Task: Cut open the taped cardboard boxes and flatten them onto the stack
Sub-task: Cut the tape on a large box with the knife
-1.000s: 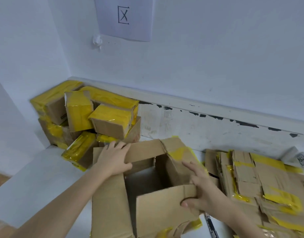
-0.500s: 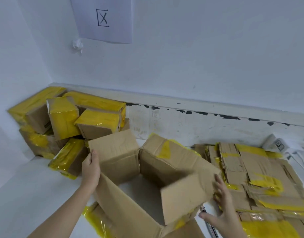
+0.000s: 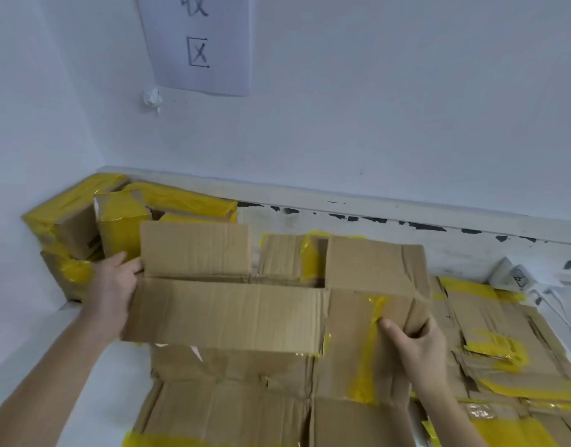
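Note:
A cut-open cardboard box (image 3: 232, 311) with scraps of yellow tape is spread nearly flat in front of me, its flaps standing up at the far side. My left hand (image 3: 111, 291) grips its left edge, thumb on the front face. My right hand (image 3: 416, 346) grips its right end, thumb pressed by a strip of yellow tape. A pile of taped boxes (image 3: 116, 227), wrapped in yellow tape, sits in the far left corner. The stack of flattened boxes (image 3: 490, 343) lies at the right, partly under the held cardboard.
A white wall with a paper sign (image 3: 200, 43) rises behind the white table (image 3: 26, 343). A white charger with cables (image 3: 519, 279) lies at the far right by the chipped ledge.
The box has gone from an open, hollow shape to a nearly flat sheet. Both hands have shifted out to its left and right ends and lifted it.

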Motion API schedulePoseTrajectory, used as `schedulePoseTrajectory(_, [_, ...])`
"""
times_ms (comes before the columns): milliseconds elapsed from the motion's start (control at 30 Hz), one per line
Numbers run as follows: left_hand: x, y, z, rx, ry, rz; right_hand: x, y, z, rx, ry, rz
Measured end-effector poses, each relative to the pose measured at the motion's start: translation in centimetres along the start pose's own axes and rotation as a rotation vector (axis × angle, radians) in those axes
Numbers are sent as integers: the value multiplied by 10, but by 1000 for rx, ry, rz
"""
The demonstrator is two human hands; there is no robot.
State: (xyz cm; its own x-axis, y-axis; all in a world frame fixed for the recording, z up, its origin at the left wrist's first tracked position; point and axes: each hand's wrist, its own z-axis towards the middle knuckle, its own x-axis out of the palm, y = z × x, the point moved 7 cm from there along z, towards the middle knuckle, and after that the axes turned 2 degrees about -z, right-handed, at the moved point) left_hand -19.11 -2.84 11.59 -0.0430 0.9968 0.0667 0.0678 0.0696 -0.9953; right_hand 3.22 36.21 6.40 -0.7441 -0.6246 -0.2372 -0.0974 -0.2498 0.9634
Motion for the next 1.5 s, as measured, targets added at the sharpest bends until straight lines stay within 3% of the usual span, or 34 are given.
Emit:
schedulePoseTrajectory(67, [6, -5, 0, 116, 60, 102, -6, 8, 5, -15, -51, -16])
schedulePoseTrajectory(233, [17, 61, 41, -27, 172, 143, -38, 9, 21, 16, -122, -110])
schedulePoseTrajectory(333, [90, 55, -7, -52, 246, 158, -75, -5, 29, 76, -115, -281])
schedulePoseTrajectory(500, [193, 108, -43, -184, 269, 154, -152, -54, 40, 230, -72, -573])
schedulePoseTrajectory(667, [283, 144, -68, -216, 347, 192, -211, -104, 61, 383, 4, -677])
schedulePoseTrajectory(1067, [351, 194, -60, -248, 237, 223, -232, -175, 144, 483, 181, -786])
schedulePoseTrajectory(1200, [376, 184, -61, -113, 224, 308, -245, -195, 152, 498, 103, -780])
schedulePoseTrajectory(1333, [404, 158, -64, 193, 194, 424, -252, -210, 161, 518, 42, -733])
schedulePoseTrajectory(1433, [431, 156, -79, 470, 297, 715, -253, -215, 167, 525, -11, -730])
schedulePoseTrajectory(1500, [441, 175, -86, 539, 397, 951, -252, -221, 166, 575, -36, -764])
